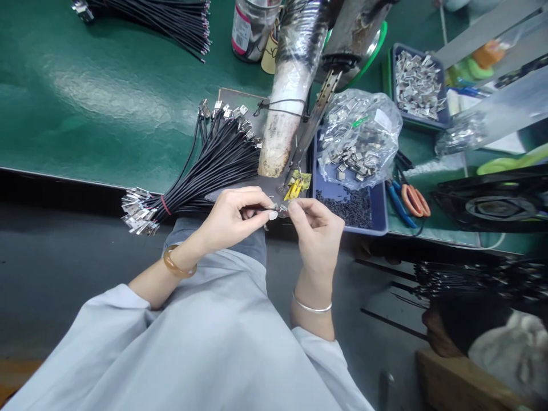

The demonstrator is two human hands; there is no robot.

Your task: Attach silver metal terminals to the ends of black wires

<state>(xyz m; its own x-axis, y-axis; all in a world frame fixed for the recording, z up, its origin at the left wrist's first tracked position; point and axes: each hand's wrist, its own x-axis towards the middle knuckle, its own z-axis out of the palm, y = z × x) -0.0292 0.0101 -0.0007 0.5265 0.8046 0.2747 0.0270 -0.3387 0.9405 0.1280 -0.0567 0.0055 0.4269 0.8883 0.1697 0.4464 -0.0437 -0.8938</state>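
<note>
1. Pinches the end of a black cable [256, 210] in the left hand [233, 220], fingers closed tight, just off the table [107, 114] edge.
2. Clamps a metal shell [282, 212] between thumb and forefinger of the right hand [317, 231], touching the cable end.
3. Looks like fitting shell onto cable, right below the yellow clip [295, 186].
4. Calls next for a steady grip and square alignment; tiny parts, easy to slip.
5. Keeps the cable bundle [214, 168] left, the bag of shells [359, 137] and blue tray [379, 220] right.

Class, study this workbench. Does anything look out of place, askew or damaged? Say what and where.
The bundle of black cables lies askew, metal ends hanging over the table's front edge beside the left hand. Above the metal piece pinched by it and the right hand, the wrapped pipe's bottom end looks stained and worn.
</note>
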